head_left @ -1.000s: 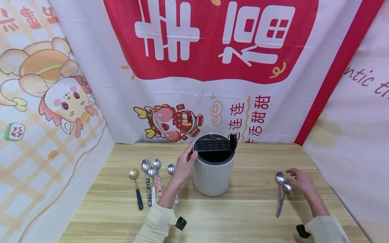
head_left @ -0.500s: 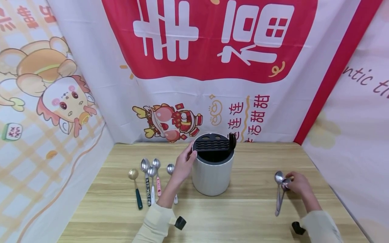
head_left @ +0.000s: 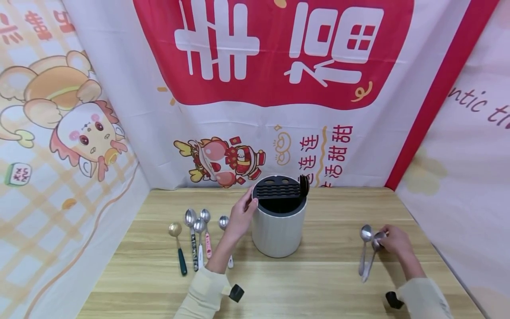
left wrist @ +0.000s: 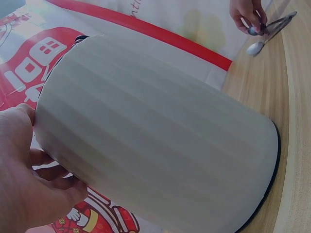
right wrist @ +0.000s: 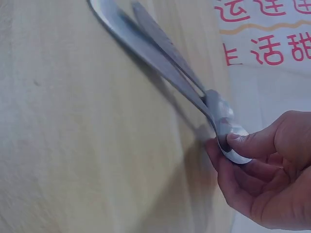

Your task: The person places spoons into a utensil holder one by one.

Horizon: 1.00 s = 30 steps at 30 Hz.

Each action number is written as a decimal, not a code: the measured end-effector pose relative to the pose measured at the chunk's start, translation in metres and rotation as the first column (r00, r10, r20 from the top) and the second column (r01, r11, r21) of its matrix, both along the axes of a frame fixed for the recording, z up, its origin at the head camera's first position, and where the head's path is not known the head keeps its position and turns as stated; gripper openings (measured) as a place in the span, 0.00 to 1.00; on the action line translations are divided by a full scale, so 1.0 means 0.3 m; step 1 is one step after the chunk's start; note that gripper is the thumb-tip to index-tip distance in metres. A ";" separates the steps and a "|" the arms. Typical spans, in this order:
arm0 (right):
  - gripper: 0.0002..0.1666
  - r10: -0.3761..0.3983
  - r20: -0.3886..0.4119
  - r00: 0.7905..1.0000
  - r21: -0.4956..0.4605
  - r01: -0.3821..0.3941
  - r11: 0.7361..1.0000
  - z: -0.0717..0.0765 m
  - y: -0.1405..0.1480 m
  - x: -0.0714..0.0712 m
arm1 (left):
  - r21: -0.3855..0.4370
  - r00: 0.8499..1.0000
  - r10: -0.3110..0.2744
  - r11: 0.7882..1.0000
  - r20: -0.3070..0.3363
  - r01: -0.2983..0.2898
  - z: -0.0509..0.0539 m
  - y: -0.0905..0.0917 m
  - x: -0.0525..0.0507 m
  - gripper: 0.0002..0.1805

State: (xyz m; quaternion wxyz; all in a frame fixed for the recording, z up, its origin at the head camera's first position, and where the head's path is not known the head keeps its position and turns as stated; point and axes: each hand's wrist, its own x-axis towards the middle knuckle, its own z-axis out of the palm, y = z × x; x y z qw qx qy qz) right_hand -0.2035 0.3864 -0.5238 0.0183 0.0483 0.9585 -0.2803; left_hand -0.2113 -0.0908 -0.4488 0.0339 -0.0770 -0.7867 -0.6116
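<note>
On the table [head_left: 326, 285], right of the left hand's [head_left: 241, 218] gripped holder [head_left: 276, 235], a nearward-handled spoon [head_left: 376, 243] is pinched by the right hand [head_left: 396, 241].

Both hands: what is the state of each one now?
Left hand: holding the pale container near its rim.
Right hand: pinching a metal spoon by its bowl.

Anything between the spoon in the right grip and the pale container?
Yes: a second spoon lies between the pinched spoon in the right grip and the pale container. Past it, nothing visible stands on the tabletop in between; a black piece sticks up on the container's right side, toward the back.
</note>
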 end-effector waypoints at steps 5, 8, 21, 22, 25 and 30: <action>0.16 0.029 -0.009 1.000 -0.008 -0.030 1.000 0.032 0.008 0.003 | -0.010 1.000 -0.004 1.000 -0.011 0.004 0.001 -0.001 -0.001 0.32; 0.14 0.043 -0.025 0.999 -0.030 -0.044 0.999 0.054 0.004 0.005 | -0.017 1.000 -0.002 1.000 -0.011 0.002 0.002 0.000 -0.001 0.32; 0.11 0.031 -0.113 0.993 -0.031 -0.035 0.999 0.169 -0.053 0.024 | -0.012 1.000 -0.001 1.000 -0.008 0.001 0.006 0.000 -0.001 0.32; 0.12 0.030 -0.121 0.992 -0.030 -0.033 0.999 0.177 -0.058 0.026 | -0.013 1.000 -0.002 1.000 -0.009 0.002 0.005 0.000 -0.001 0.32; 0.14 0.022 -0.147 0.989 -0.038 -0.027 0.999 0.206 -0.076 0.030 | -0.012 1.000 -0.002 1.000 -0.005 0.002 0.003 -0.001 -0.002 0.32; 0.17 0.004 -0.162 0.987 -0.083 -0.017 0.996 0.269 -0.116 0.042 | 0.002 1.000 -0.014 1.000 0.007 0.014 0.002 -0.005 -0.005 0.33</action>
